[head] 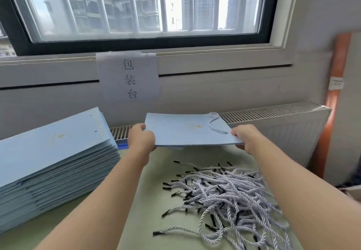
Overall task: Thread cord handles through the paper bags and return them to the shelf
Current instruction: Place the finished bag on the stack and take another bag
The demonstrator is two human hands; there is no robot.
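Flat blue paper bag [185, 130], twisted cord [214, 124]

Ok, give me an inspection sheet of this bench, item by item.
Surface: pale green table, bare in the middle.
Job's things: held bag, light blue and flat, lifted above the table's far end, a cord handle lying on it; tall stack of flat bags at left; loose pile of cords with black tips at right.
Clutter: nothing seen.
Grippers: left hand grips the bag's left edge; right hand grips its right corner.
Cables: nothing seen.
Surroundings: barred window, paper sign taped below it, radiator behind the table, orange board leaning at right.
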